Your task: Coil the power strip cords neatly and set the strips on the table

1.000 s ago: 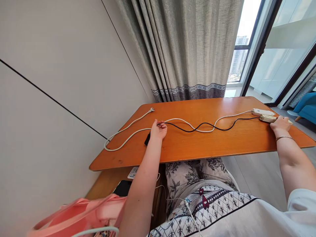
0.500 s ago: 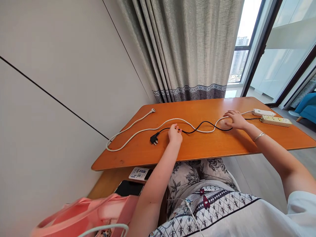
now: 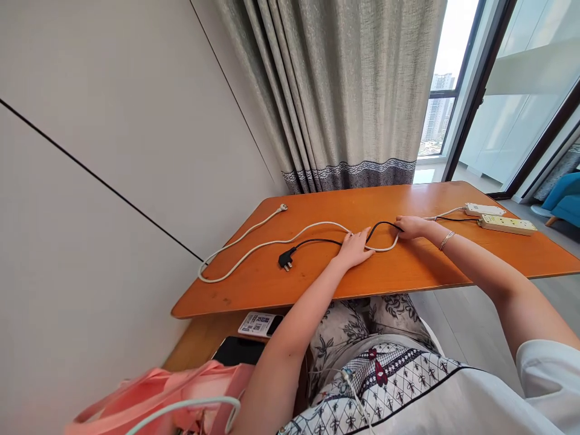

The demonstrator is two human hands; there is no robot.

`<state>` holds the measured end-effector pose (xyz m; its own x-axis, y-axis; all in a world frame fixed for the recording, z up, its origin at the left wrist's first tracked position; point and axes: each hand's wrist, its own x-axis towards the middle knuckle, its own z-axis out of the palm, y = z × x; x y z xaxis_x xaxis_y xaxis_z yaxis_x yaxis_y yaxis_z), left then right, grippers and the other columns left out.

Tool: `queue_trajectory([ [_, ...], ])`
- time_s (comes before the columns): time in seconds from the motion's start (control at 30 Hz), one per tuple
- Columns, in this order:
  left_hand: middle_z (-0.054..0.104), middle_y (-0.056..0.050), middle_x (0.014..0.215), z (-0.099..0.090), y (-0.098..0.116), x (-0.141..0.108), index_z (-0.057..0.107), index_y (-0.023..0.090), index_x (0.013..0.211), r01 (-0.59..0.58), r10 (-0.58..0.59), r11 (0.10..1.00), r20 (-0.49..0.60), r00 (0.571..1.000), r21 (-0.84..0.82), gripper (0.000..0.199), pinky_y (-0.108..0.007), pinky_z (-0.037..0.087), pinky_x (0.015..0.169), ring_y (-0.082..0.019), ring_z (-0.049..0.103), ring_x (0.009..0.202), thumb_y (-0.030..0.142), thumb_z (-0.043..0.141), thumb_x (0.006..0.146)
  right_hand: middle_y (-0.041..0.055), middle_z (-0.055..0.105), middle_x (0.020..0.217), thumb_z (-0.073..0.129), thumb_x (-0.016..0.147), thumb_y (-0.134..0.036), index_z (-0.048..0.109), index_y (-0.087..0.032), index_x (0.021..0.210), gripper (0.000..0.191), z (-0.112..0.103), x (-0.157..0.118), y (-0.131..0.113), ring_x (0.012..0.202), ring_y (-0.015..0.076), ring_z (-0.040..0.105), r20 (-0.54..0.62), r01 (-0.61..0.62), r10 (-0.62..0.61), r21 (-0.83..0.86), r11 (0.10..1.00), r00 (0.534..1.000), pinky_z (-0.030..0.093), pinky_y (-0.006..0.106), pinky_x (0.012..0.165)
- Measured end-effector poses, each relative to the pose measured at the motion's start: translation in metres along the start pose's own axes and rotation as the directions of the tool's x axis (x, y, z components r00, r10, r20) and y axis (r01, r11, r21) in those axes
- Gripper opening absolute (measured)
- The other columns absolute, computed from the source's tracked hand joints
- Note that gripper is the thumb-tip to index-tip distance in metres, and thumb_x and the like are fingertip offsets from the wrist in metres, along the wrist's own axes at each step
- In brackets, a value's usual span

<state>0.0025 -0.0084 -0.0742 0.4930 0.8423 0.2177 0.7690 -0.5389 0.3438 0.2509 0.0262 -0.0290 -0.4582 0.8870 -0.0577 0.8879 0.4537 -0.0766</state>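
A white cord (image 3: pixel 263 244) and a black cord (image 3: pixel 317 240) run along the orange wooden table and cross each other near my hands. My left hand (image 3: pixel 356 249) lies over the left crossing, fingers stretched out and thumb apart, covering part of both cords. At the right crossing my right hand (image 3: pixel 411 228) is closed, fingertips down on the black cord with the white one right beneath. The black three-pin plug (image 3: pixel 286 260) rests left of my left hand. Farther back lies the white plug (image 3: pixel 283 208). To the right are a white power strip (image 3: pixel 484 209) and a cream power strip (image 3: pixel 507 224).
The table (image 3: pixel 244 284) ends just in front of my lap. Below its left edge, a phone (image 3: pixel 240 350), a printed white card (image 3: pixel 257 324) and a pink bag (image 3: pixel 181 393) sit on a lower surface. A curtain (image 3: pixel 353 90) hangs behind the table.
My left hand has moved right, from near the black plug to the cord crossing. My right hand has come left and its fingers have closed at the black cord.
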Motion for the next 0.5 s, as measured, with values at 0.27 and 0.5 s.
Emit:
queue_trajectory([
  [0.27,0.061,-0.002,0.065,-0.02,-0.014,0.016,0.064,0.021,0.067,-0.069,-0.128,0.809,-0.289,0.949,-0.583,0.026,-0.028,0.044,0.067,-0.019,0.058,0.066,0.039,0.068,0.085,0.0005,0.055,0.076,0.056,0.091,-0.036,0.052,-0.019,0.082,0.02,-0.065,-0.009,-0.015,0.064,0.013,0.046,-0.222,0.14,-0.051,0.406,0.903,0.974,0.039,0.026,0.058],
  [0.5,0.031,0.007,0.046,-0.064,0.004,0.042,0.058,0.019,0.066,-0.173,-0.139,0.536,-0.289,0.947,-0.826,0.051,-0.024,0.038,0.052,-0.009,0.036,0.045,0.067,0.058,0.085,-0.0093,0.028,0.052,0.073,0.077,-0.042,0.053,-0.02,0.073,0.03,-0.137,-0.003,-0.054,0.046,0.0066,0.022,-0.41,0.363,0.017,0.825,0.434,0.912,0.018,0.024,0.044],
])
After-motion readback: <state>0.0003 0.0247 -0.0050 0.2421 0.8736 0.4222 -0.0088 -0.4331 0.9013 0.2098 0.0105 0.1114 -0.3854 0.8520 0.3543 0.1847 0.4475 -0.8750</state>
